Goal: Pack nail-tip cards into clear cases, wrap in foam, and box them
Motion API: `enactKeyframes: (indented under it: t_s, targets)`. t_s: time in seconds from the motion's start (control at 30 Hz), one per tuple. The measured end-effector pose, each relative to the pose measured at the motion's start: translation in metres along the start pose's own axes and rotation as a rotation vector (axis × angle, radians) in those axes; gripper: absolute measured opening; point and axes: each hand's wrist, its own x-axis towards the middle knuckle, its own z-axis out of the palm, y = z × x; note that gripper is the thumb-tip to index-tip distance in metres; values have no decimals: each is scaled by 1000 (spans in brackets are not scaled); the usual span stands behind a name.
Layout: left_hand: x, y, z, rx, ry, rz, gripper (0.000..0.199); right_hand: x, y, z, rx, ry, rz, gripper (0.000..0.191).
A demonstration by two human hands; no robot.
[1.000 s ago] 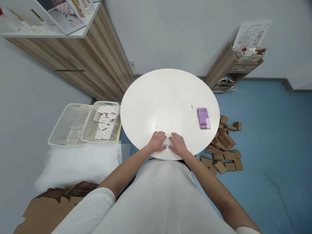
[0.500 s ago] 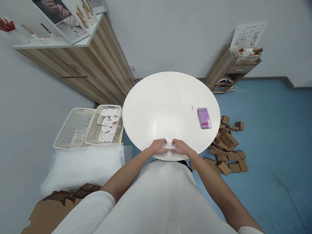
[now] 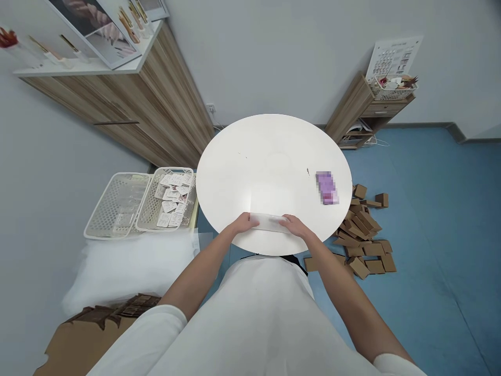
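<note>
Near the front edge of the round white table (image 3: 274,141), my left hand (image 3: 246,222) and my right hand (image 3: 294,224) grip the two ends of a white translucent wrapped bundle (image 3: 269,222). It is long and flat and lies crosswise between them. Fingers of both hands curl around its ends, thumbs on top. What is inside the wrapping cannot be made out. A blurred purple item (image 3: 327,188) lies on the table's right side, with a small dark speck (image 3: 308,171) beside it.
To the left, one white basket (image 3: 164,201) holds printed cards and another basket (image 3: 117,206) holds clear plastic pieces. White translucent sheets (image 3: 129,266) are stacked before them, above brown cardboard (image 3: 86,339). Small cardboard boxes (image 3: 364,230) pile up on the floor at right. Wooden cabinets (image 3: 172,89) stand behind.
My hands have moved apart and slightly away from my body. More of the white wrapped bundle shows between them; before, it was mostly covered by my fingers.
</note>
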Motion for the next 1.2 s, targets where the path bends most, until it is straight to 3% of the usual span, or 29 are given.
enactKeyframes:
  t_s: [0.2, 0.43, 0.63, 0.73, 0.83, 0.9, 1.0, 1.2]
  targets:
    - [4, -20, 9, 15, 169, -121, 26, 11, 15, 8, 99, 172, 56, 23]
    - [4, -15, 15, 177, 264, -206, 25, 18, 24, 19, 36, 389, 164, 13]
    - [-1, -11, 15, 337, 299, -240, 21, 17, 21, 30, -1, 470, 165, 16]
    - [-7, -8, 20, 406, 376, -207, 20, 8, 24, 35, -3, 551, 111, 31]
    - [-16, -3, 31, 553, 524, -63, 49, -10, 33, 42, 9, 681, 49, 58]
    - [-21, 2, 42, 659, 497, 120, 55, -23, 40, 47, 73, 683, 117, 66]
    - [-23, 8, 59, 777, 327, 361, 55, -34, 39, 48, 245, 630, 201, 72]
    - [-16, 8, 72, 881, 200, 370, 61, -29, 13, 41, 571, 560, 343, 81]
